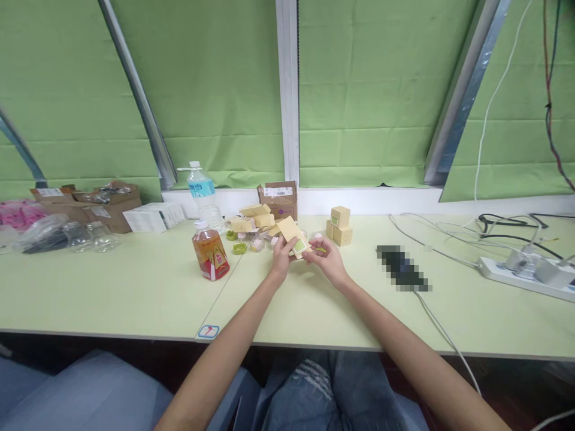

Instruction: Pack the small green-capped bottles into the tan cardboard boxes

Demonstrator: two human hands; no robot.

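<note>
Between my two hands is a small flattened tan carton (290, 230) with a green panel near its lower end. My left hand (282, 258) grips its left side, fingers behind and thumb in front. The fingers of my right hand (329, 260) pinch the lower right edge. Behind and to the left lies a heap of flat tan cartons (256, 218), with green plastic pieces (239, 248) and small pinkish items in clear wrap (257, 244) before it. To the right, several folded-up tan boxes (342, 234) are stacked in a small group.
An orange drink bottle (211, 251) and a large water bottle (204, 197) stand left. Brown cardboard boxes (110, 206), white boxes (153, 216) and clear jars (99, 234) sit farther left. A blurred dark device (404, 268) with a white cable and a power strip (507, 274) lie right.
</note>
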